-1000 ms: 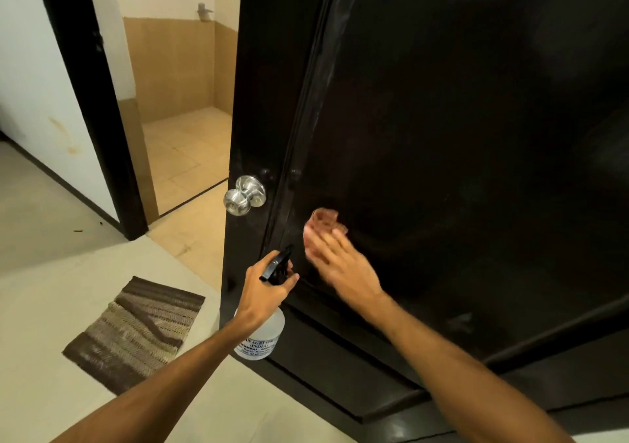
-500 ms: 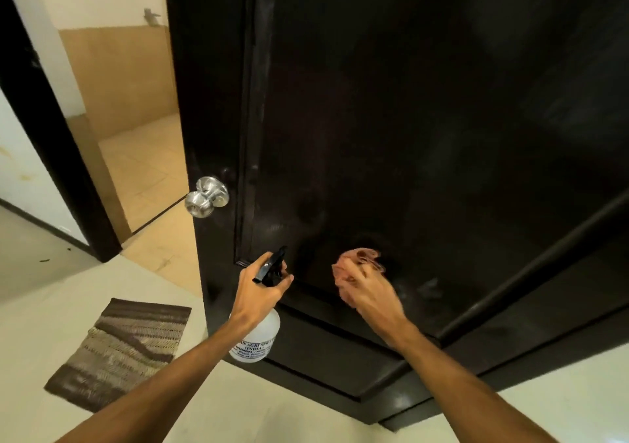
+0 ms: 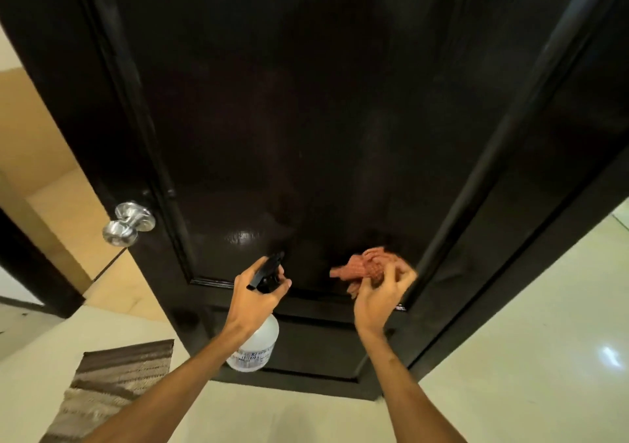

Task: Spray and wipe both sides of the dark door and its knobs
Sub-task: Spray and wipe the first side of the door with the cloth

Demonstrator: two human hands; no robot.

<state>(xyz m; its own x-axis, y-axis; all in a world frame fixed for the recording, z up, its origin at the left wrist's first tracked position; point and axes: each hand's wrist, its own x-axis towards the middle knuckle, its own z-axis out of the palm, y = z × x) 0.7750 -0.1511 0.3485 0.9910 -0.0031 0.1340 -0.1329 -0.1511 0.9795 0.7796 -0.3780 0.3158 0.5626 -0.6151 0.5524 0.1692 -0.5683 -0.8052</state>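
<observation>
The right hand point(image 3: 381, 293) pinches the cloth point(image 3: 366, 267) at the door point(image 3: 306, 119); the left hand point(image 3: 253, 301) grips the bottle point(image 3: 253, 347). Hard rubbing could swing the door, and the knob point(image 3: 127, 223) at nine o'clock may go unwiped.

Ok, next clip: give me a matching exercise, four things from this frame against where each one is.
Things:
1 spray bottle
2 pink cloth
3 knob
4 striped mat

Places:
A on the floor, lower left
B in the right hand
C at the door's left edge
D in the left hand

Pairs: 1-D, 2-B, 3-C, 4-A
</observation>
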